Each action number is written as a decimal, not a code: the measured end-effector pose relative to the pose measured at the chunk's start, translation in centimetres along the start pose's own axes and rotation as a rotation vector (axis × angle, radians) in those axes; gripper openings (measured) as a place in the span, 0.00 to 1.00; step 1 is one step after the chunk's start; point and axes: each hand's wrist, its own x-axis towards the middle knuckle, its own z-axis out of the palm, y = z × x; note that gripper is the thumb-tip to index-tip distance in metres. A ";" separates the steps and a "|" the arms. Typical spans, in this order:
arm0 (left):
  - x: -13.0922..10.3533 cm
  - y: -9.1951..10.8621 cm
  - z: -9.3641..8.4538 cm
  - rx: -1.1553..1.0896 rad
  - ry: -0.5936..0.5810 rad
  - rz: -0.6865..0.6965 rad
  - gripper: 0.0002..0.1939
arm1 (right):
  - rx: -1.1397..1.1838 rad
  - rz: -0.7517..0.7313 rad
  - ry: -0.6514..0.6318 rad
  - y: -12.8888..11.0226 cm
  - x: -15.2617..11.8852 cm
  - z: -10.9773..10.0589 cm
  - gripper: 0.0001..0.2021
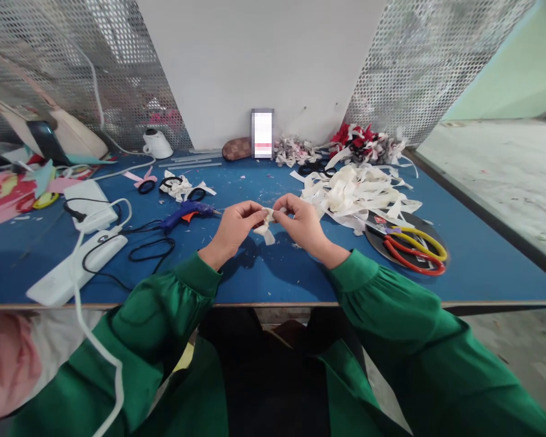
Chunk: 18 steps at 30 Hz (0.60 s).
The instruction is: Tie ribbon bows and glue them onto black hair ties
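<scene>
Both hands meet above the middle of the blue table, pinching a small cream fabric piece [267,233] between them. My left hand [236,229] grips its left side with thumb and fingertips. On the other side, my right hand [301,226] holds the top right edge in a pinch. A short tail of the fabric hangs below the fingertips. To the left of my left hand lies a blue glue gun [186,213] with an orange trigger. A heap of cream fabric strips [359,191] lies just beyond my right hand.
Scissors with red and yellow handles [414,250] rest on a dark round disc at right. A white power strip [77,267] and cables occupy the left. Behind are a phone [262,133], a brown case [236,149], red and white bows [368,144] and a white panel.
</scene>
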 end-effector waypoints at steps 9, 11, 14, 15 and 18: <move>-0.2 -0.3 -0.3 0.310 0.025 0.201 0.13 | 0.063 0.069 -0.140 -0.2 0.2 -0.2 0.17; -0.2 -0.2 -0.4 0.276 0.047 0.184 0.16 | 0.041 0.111 -0.099 -0.1 0.2 -0.2 0.20; -0.3 -0.2 -0.3 0.172 0.025 0.095 0.20 | 0.047 0.136 0.025 -0.1 0.2 -0.3 0.19; -0.3 -0.2 -0.3 0.172 -0.002 0.080 0.20 | 0.039 0.125 0.056 -0.1 0.2 -0.4 0.19; -0.3 -0.2 -0.1 0.215 -0.041 0.052 0.18 | 0.015 0.092 0.090 -0.2 0.1 -0.3 0.18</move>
